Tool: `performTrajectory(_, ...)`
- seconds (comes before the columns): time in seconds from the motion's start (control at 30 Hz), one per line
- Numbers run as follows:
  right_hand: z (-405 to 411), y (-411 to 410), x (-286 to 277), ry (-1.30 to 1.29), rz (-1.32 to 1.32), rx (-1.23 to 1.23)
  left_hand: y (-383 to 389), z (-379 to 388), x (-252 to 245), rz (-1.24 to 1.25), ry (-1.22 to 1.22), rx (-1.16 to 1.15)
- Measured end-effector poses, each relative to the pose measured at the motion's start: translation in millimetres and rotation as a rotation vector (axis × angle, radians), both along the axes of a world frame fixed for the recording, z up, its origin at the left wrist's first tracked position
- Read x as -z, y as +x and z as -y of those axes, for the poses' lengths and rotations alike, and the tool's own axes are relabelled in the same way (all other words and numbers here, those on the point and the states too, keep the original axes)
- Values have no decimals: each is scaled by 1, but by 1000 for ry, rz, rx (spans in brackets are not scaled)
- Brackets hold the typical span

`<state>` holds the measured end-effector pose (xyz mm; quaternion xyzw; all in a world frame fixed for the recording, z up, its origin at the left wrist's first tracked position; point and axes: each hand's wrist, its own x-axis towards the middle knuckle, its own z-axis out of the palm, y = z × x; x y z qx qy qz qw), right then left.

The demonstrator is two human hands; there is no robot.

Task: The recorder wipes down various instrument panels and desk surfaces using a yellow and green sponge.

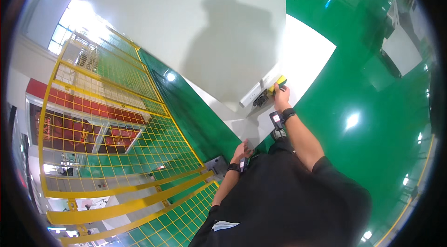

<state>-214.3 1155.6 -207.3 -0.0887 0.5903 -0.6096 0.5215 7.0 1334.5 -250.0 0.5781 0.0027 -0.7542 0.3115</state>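
My right hand (pixel 281 97) grips a yellow-and-green block (pixel 280 81) that looks like a sponge or an eraser. It is beside a pale ledge (pixel 252 94) along the lower edge of a large whitish board (pixel 150 19). A small dark object (pixel 260 100), too blurred to name, lies close to the ledge, left of that hand. My left hand (pixel 241 151), with nothing visible in it, has its fingers apart at the near corner of a white tabletop (pixel 310 47). Whether it touches the top, I cannot tell. Both wrists wear black straps with small devices.
Yellow wire-mesh fencing (pixel 115 124) stands to the left, with a red-topped cabinet (pixel 87 107) behind it. A grey base plate (pixel 216 166) sits by the fence's foot. Glossy green floor (pixel 349 89) extends to the right, where a white panel (pixel 401 51) stands farther off.
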Motion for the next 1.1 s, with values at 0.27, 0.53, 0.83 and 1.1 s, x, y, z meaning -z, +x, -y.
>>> performTrajectory(0.27, 30, -35, 7, 56, 209, 53, 1, 2, -4, 36, 48, -48)
performTrajectory(0.53, -13, 25, -60, -90, 93, 26, 16, 0, 14, 82, 139, -111)
performTrajectory(0.83, -4, 16, -102, 1, 223, 60, 3, -2, 2, 40, 144, -151)
performTrajectory(1.1, 12, -4, -115, -248, -20, 197, 0, -4, 2, 92, 63, -67)
